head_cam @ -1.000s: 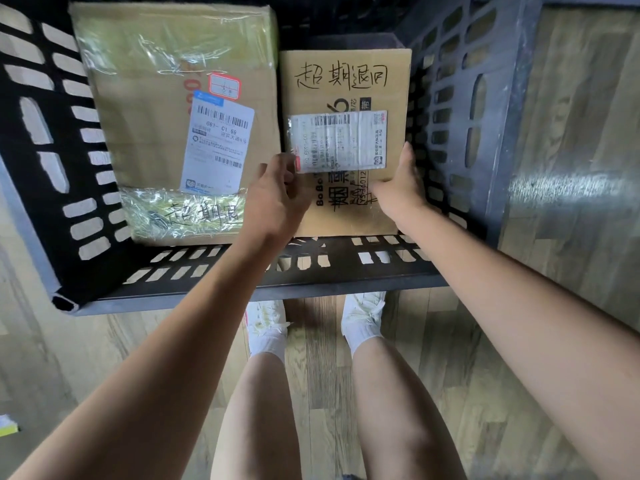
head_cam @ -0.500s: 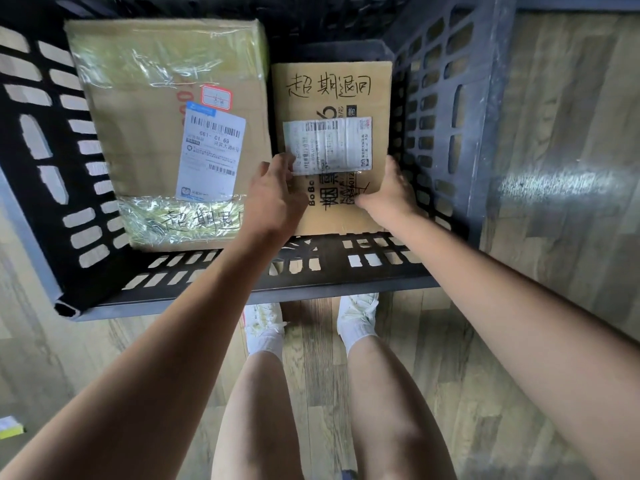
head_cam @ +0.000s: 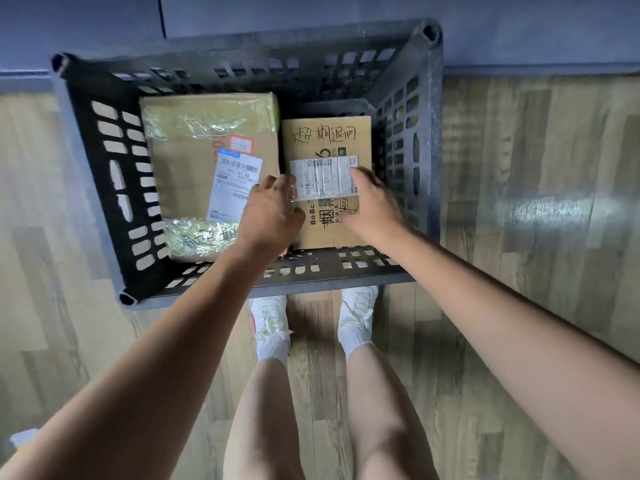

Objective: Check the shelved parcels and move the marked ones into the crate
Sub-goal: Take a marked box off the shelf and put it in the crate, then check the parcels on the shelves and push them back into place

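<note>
Two marked parcels already lie in the crate (head_cam: 429, 140), the small parcel (head_cam: 329, 140) by its right wall, my left hand (head_cam: 268, 211) and right hand (head_cam: 372, 199) seemingly loose-fingered on it; shelves unseen, so more may remain.

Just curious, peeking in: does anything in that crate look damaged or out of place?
Nothing serious. The larger parcel wears crinkled, loose tape at its near end. The smaller parcel lies flat beside it in the crate.

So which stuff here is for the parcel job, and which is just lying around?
For the job:
small parcel
big taped parcel
crate
left hand
right hand

Just lying around:
pale scrap on the floor
</note>
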`<control>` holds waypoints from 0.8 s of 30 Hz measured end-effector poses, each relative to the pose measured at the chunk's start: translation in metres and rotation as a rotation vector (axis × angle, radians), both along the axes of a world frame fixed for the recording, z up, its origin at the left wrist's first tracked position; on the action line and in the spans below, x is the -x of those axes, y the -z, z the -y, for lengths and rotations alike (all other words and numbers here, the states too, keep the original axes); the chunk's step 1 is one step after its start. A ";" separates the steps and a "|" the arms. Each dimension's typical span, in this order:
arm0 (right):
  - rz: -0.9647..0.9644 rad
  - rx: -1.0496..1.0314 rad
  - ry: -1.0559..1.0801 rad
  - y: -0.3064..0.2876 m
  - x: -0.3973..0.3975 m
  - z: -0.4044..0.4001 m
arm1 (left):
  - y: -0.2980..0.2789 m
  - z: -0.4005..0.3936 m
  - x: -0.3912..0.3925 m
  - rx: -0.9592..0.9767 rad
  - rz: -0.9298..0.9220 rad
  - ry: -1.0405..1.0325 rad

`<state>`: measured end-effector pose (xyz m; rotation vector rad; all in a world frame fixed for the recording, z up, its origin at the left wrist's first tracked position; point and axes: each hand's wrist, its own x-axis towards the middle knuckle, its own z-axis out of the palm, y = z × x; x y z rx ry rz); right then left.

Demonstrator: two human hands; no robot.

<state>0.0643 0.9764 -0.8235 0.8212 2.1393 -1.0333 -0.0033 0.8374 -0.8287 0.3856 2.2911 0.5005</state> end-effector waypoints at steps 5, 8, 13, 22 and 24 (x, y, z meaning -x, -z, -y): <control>-0.164 -0.012 -0.046 -0.062 0.014 0.002 | -0.055 0.006 0.008 -0.037 -0.062 0.014; -0.258 -0.027 -0.011 -0.103 0.019 0.006 | -0.094 0.011 0.013 -0.057 -0.162 0.051; -0.350 -0.084 -0.090 -0.184 0.020 0.017 | -0.174 0.021 0.018 -0.077 -0.279 0.029; -0.620 -0.340 -0.205 -0.352 0.030 0.028 | -0.347 0.038 0.034 -0.220 -0.515 0.019; -0.707 -0.404 -0.219 -0.394 0.035 0.030 | -0.392 0.043 0.043 -0.279 -0.603 -0.004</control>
